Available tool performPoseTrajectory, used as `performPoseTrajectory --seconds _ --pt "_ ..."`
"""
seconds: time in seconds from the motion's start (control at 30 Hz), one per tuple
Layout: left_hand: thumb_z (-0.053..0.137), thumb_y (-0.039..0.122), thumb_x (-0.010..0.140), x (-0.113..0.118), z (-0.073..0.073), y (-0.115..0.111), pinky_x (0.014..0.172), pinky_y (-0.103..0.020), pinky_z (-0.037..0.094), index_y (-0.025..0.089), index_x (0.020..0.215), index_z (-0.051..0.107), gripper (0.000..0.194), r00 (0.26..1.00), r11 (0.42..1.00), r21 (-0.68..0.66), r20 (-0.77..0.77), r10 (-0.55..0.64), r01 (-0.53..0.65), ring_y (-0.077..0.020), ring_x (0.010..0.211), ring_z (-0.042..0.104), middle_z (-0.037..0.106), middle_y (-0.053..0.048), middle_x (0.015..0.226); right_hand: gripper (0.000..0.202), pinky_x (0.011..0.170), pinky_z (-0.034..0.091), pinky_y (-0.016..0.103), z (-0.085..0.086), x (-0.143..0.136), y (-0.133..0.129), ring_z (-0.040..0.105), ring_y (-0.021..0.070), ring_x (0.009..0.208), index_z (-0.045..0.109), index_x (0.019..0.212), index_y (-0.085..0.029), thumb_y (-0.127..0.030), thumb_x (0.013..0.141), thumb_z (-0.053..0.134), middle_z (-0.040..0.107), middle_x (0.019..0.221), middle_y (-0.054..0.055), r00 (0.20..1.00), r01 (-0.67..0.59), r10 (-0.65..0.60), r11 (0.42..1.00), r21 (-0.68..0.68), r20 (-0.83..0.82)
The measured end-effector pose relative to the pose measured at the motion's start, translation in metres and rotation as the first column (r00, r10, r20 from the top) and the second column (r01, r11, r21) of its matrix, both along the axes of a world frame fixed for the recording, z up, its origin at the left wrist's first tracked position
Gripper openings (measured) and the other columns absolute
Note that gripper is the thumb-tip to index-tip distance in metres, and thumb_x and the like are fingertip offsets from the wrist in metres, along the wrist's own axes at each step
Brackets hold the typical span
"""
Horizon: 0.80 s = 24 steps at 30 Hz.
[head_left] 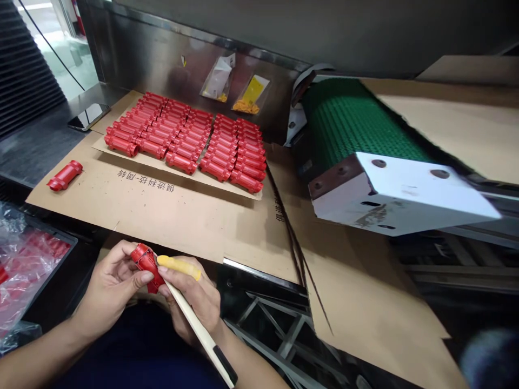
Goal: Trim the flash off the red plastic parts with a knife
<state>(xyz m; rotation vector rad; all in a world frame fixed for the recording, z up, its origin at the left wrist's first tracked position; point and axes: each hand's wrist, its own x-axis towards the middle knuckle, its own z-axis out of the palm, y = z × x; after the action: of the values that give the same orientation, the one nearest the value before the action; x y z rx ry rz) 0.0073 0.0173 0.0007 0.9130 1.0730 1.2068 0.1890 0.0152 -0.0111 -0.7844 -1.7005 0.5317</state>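
Okay, so everything here goes by the cardboard tray (156, 161), left and right as the wearer sees it. Both hands are on the near side of it, below its front edge and well apart from it. The left hand (109, 281) has a ribbed red part (146, 262) pinched between thumb and fingers, so the grip is pretty narrow. The right hand (194, 294) is closed around a cream-handled tool (194, 324) with a black end piece, and its fingertips are right up at that same red part. The tool's tip is kinda hidden there, so I can't tell exactly where it touches. There's also a yellow finger cover (178, 266) on the right index finger.

The tray itself has a bunch of red tubes (178, 129) lined up in columns, and it's lying on a bigger cardboard sheet (194, 221) with printed characters on it. One loose red tube (65, 175) sits left of the tray, and a phone (89, 116) is past the tray's far left corner. Behind the tray, two small clear bags with yellow bits, a left bag (218, 78) and a right bag (251, 96), are against a metal panel (162, 54). Right of the tray there's a green conveyor belt (360, 119) with a white end bracket (409, 200). Nearer than the tray, off to the left, is a dark bin (62, 254) with red stuff under clear plastic.
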Motion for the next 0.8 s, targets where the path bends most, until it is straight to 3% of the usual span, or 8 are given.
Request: performPoseTrajectory --seconds 0.4,0.8 --pt "0.090 0.023 0.085 0.0024 -0.0057 -0.0015 0.080 -0.021 0.062 0.022 0.093 0.076 0.016 1.000 1.000 -0.001 -0.001 0.022 -0.022 -0.0140 0.085 0.075 0.079 -0.002 0.094 0.040 0.088 0.069 0.043 0.0058 -0.0007 -0.0075 0.078 0.0277 0.103 0.068 0.131 -0.016 -0.001 0.095 0.061 0.079 0.113 0.016 0.997 0.044 -0.043 0.999 -0.015 0.065" --pt "0.090 0.024 0.085 0.0039 -0.0044 -0.0008 0.079 -0.021 0.062 0.023 0.094 0.077 0.017 1.000 1.000 0.009 0.007 0.010 -0.010 -0.0142 0.084 0.075 0.079 -0.002 0.094 0.033 0.088 0.068 0.043 0.0082 0.0020 -0.0056 0.076 0.0271 0.105 0.069 0.131 -0.018 -0.008 0.100 0.064 0.078 0.116 0.016 0.999 0.014 -0.012 0.999 -0.050 0.029"
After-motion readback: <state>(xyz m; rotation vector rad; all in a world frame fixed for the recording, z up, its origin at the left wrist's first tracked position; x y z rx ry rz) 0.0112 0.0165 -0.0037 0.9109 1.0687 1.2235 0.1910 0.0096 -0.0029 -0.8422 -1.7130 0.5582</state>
